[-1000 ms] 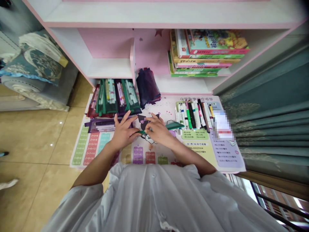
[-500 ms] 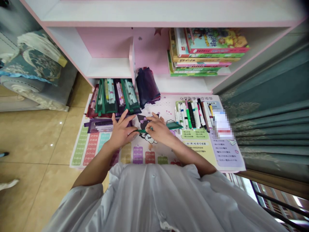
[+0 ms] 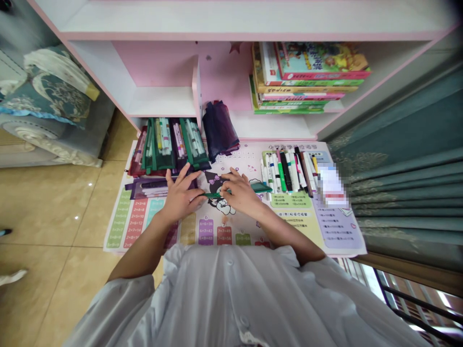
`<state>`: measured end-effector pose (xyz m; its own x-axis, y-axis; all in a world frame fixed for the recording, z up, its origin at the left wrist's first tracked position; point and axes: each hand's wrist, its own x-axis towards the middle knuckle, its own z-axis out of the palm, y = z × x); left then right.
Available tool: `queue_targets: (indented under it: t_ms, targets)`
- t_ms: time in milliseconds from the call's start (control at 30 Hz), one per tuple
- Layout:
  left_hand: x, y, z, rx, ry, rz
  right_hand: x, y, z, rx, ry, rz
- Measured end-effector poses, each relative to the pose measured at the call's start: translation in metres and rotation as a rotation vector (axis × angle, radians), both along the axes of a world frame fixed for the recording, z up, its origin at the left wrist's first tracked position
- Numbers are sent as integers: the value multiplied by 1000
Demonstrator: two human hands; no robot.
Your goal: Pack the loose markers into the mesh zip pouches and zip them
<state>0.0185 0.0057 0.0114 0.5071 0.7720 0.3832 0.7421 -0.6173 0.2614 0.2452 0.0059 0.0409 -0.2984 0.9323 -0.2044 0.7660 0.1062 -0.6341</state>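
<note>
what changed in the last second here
Hardly anything. The left hand and right hand keep hold of the green pouch at the same spot on the desk mat; only the fingers shift a little, and the view tilts slightly. Nothing was picked up or let go. The row of pens, the filled pouches and the books stayed put.

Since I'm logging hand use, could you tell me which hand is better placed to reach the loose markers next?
Probably the right hand: it holds the green pouch right beside the loose markers; the left hand lies farther off.
</note>
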Motion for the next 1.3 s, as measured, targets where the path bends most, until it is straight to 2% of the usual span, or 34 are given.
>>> queue_targets:
  t_ms: [733, 1300]
  targets:
    - [1, -1, -1, -34, 8, 3, 10, -1, -3, 6, -5, -30]
    - [-1, 0, -1, -19, -1, 27, 24, -1, 1, -2, -7, -51]
